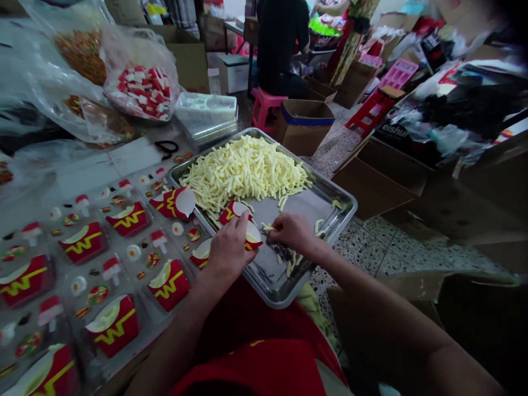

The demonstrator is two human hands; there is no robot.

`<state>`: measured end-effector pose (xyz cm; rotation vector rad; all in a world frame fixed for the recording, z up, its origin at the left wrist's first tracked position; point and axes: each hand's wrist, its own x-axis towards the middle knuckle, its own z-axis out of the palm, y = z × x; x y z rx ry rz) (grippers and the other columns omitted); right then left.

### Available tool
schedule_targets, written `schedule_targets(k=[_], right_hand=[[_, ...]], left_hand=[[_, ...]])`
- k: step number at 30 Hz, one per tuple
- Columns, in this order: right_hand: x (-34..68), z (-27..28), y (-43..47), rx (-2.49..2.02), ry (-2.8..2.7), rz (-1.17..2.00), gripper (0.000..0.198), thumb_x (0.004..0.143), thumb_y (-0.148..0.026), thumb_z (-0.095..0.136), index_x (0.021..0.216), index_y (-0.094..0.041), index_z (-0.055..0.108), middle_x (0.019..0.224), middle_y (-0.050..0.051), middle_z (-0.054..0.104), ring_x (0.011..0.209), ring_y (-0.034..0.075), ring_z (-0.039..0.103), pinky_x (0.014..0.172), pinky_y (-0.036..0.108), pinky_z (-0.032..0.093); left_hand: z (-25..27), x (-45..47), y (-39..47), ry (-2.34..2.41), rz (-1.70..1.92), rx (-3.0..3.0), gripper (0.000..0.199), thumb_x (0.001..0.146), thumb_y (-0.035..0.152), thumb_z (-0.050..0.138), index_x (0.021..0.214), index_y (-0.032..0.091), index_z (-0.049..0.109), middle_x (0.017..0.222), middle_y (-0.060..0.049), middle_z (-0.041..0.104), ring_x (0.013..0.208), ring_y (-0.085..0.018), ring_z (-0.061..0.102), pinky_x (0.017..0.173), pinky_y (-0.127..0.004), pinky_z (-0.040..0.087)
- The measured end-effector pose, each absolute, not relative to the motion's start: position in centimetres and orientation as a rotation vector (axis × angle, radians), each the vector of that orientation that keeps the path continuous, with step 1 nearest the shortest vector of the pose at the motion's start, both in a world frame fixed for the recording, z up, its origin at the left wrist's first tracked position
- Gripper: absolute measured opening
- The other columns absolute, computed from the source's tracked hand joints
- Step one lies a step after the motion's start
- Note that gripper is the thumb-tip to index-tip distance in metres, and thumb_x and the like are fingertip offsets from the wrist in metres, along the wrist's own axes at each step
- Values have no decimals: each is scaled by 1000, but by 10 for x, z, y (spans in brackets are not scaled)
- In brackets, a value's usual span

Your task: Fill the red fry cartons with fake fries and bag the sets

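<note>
My left hand is wrapped round a small red toy fries carton with a white inside, held over the near left edge of a metal tray. In a pinch, my right hand has pale yellow toy fries just right of that carton. A large heap of toy fries covers the far part of the tray, and a few loose ones lie near my right wrist. Another red carton rests beyond my left fingers. One more, a tilted carton, lies by the tray's left rim.
Clear plastic packs with red cartons and tiny toy foods cover the table at left. Behind them stand a bag of red-white pieces, black scissors and stacked clear trays. Cardboard boxes stand on the floor; a person sits beyond.
</note>
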<state>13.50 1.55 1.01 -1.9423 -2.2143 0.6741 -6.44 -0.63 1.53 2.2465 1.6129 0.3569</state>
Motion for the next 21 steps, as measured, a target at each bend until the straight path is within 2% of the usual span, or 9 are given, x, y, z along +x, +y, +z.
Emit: schedule_targets(k=[3,5,8,12,16,18,21], right_hand=[[137,20,24,-1844,-1936,978,21,83,-34,67,85,-16,77,63,-1,64,56,11,51,53,25,32],[129,28,24,-1772,-1973,863,18,83,-32,68,85,-16,76,68,1,66,60,12,53,56,25,34],[107,42,14,-1727,-2214,490,14,86,-22,65,78,-15,73,79,6,67,70,15,56,63,27,37],[85,55,3,-1403,-2409,530,25,99,-19,49,86,-15,70,90,8,64,79,15,57,73,27,40],[54,67,12,-1195,-2405,547,25,91,-15,52,78,-18,73,82,6,61,79,18,56,73,29,41],[28,76,18,-991,-2457,750,22,84,-15,55,74,-19,74,77,5,61,74,17,57,69,28,41],[-21,83,24,-590,-2577,998,22,81,-21,56,74,-22,76,80,5,66,74,18,61,67,27,44]], left_hand=[[15,-61,-7,1601,388,2216,92,70,28,81,150,15,36,135,-16,59,121,-33,60,101,-42,51],[13,-54,-7,1609,510,2176,89,71,27,79,149,17,37,136,-15,59,122,-33,60,102,-42,51],[9,-44,-8,1675,726,2075,82,72,23,73,147,18,39,135,-15,59,123,-32,61,104,-42,50],[8,-48,-12,1720,917,1964,79,76,26,68,148,16,38,138,-18,57,127,-32,58,106,-44,50],[20,-76,-28,1821,1068,1819,80,75,25,68,149,16,37,137,-17,57,126,-32,57,106,-45,50],[26,-97,-43,1856,1152,1768,87,71,26,72,150,18,36,134,-16,58,122,-32,59,104,-45,51],[30,-138,-69,1928,1272,1755,99,65,33,78,152,20,32,129,-13,59,116,-31,60,100,-44,53]])
